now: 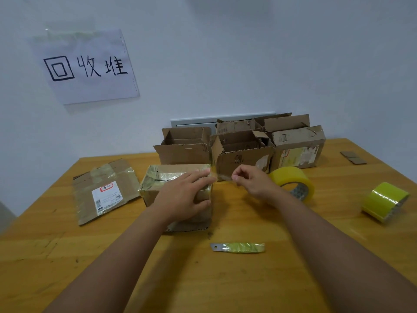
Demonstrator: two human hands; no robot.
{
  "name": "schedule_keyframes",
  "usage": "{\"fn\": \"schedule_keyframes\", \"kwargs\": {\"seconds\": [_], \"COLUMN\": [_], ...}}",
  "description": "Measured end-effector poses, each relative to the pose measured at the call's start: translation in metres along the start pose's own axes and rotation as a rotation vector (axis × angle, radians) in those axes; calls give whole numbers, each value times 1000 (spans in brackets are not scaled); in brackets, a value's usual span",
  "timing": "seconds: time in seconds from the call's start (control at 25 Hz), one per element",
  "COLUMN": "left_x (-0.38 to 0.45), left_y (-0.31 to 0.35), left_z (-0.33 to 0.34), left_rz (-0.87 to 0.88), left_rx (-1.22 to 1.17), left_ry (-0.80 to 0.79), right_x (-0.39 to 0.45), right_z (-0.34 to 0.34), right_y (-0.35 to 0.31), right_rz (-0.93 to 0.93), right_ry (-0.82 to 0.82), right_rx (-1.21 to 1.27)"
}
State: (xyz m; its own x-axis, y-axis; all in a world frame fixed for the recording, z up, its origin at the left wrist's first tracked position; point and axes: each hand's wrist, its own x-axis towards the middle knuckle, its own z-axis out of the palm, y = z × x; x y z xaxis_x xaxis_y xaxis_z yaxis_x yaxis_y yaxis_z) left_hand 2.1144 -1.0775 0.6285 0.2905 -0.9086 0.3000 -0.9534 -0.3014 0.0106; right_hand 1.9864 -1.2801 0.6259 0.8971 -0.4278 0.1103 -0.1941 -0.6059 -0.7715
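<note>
soft even light, faint shadows, edges bent, perhaps slightly blurred.

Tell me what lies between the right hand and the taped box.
A strip of clear tape, stretched from the taped box to the right hand, in the head view.

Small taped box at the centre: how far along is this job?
Done: one flattened carton lies on the left. In hand: the left hand holds the small box while the right hand pinches a clear tape strip stretched off its right edge. Left: glossy tape still covers the box's top and end, and the open cartons behind stand unflattened.
</note>
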Motion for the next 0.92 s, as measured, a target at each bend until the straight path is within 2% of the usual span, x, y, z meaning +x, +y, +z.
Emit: {"fn": "schedule_keyframes", "kwargs": {"seconds": [0.44,0.6,0.72,0.92], "left_x": [-10,-10,-11,-9], "left_y": [-8,-7,-7,-7], "left_z": [-3,-3,-3,-3], "left_rz": [-16,-26,-18,-22], "left_rx": [16,18,7,9], "left_ry": [15,18,24,15], "right_x": [-6,-7,-11,-14], "right_z": [23,39,51,60], "right_y": [17,24,23,28], "right_rz": [-19,-22,-76,-141], "right_ry": [-211,-263,-242,-175], "right_rx": [-58,-251,-450,-559]}}
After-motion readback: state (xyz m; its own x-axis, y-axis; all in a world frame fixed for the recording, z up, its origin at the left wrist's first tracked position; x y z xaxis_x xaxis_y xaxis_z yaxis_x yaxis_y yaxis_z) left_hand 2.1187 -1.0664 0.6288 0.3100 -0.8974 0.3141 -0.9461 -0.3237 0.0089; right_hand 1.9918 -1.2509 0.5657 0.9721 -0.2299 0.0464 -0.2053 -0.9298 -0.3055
